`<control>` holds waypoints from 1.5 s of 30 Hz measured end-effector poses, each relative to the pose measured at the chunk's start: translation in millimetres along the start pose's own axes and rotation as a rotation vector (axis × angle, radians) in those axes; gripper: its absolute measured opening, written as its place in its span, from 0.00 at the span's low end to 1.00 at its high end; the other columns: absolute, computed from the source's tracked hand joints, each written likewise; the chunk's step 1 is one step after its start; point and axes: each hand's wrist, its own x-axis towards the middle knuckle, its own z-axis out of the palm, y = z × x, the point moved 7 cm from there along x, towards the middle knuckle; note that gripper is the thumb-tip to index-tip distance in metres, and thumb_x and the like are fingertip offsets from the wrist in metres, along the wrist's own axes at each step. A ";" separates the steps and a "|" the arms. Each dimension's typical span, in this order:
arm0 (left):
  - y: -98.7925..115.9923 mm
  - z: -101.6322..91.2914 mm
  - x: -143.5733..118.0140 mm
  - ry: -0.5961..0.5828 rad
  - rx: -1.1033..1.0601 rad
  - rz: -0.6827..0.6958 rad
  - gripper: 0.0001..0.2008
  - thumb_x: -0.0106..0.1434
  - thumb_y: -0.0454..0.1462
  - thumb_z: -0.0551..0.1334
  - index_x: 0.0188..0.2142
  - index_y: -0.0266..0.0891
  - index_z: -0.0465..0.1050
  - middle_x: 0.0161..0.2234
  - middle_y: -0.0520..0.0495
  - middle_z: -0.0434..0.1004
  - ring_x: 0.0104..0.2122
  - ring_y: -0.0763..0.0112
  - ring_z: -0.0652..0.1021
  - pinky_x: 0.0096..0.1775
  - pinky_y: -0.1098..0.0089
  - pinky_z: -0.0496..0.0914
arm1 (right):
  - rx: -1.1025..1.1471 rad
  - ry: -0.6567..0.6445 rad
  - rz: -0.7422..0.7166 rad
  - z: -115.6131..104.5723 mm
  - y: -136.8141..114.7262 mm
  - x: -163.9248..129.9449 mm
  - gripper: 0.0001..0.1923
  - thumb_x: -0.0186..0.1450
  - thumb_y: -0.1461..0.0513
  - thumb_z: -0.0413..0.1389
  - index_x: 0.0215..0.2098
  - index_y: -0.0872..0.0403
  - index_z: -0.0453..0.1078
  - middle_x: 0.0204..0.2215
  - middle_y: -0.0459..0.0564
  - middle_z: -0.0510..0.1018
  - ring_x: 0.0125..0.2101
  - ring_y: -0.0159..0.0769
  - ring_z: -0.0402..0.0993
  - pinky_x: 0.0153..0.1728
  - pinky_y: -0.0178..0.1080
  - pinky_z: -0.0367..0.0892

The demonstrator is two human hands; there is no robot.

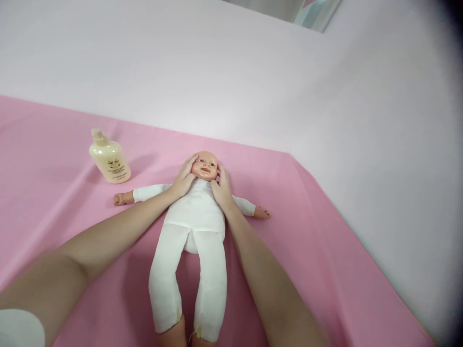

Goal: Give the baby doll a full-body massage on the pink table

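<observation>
Two hands point(183, 179) point(222, 188) cup one doll's head point(205, 167) near one bottle point(111, 161).

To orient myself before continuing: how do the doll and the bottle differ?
The doll lies on its back; the bottle stands upright. The doll is mostly white; the bottle is pale yellow. The doll is larger than the bottle. Both rest on the pink cloth.
</observation>
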 end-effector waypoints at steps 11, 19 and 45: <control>4.5 -1.3 0.2 0.018 0.023 -0.028 0.31 0.71 0.54 0.50 0.67 0.41 0.57 0.69 0.36 0.59 0.69 0.55 0.60 0.69 0.49 0.51 | -0.001 -0.015 0.027 -0.1 0.8 -1.5 0.36 0.59 0.66 0.51 0.67 0.52 0.56 0.63 0.59 0.64 0.62 0.46 0.64 0.61 0.51 0.66; 5.8 -1.5 -0.1 0.012 0.036 -0.009 0.31 0.72 0.55 0.49 0.67 0.42 0.56 0.69 0.37 0.58 0.68 0.56 0.61 0.69 0.49 0.52 | 0.009 -0.011 0.027 0.6 1.8 -1.3 0.36 0.59 0.65 0.52 0.67 0.51 0.56 0.63 0.58 0.64 0.62 0.47 0.64 0.62 0.52 0.66; 16.4 -2.8 1.0 0.013 0.087 0.039 0.28 0.73 0.53 0.49 0.65 0.43 0.61 0.68 0.38 0.61 0.69 0.57 0.61 0.69 0.48 0.52 | 0.008 -0.022 -0.004 2.1 2.8 -0.2 0.36 0.60 0.66 0.51 0.67 0.53 0.55 0.63 0.58 0.65 0.62 0.44 0.64 0.62 0.49 0.66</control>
